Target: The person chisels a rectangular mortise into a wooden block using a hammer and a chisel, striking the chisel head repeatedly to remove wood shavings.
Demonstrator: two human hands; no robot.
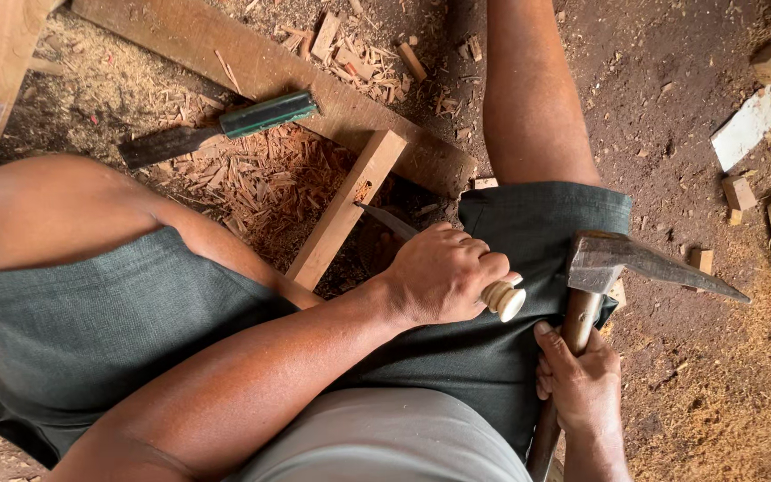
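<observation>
- Right hand (582,384) gripping hammer (622,263), head poised just right of chisel butt.
- Left hand (443,272) clenching pale-handled chisel (403,228), blade meeting wooden rail (345,210).
- Mortise partly cut, more chopping remaining.
- Beyond rail: shavings (261,174), green-handled chisel (225,129) lying idle.

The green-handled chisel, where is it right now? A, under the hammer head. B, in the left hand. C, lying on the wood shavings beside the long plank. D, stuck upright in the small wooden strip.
C: the green-handled chisel lies loose on the wood shavings, with no hand on it.
</observation>
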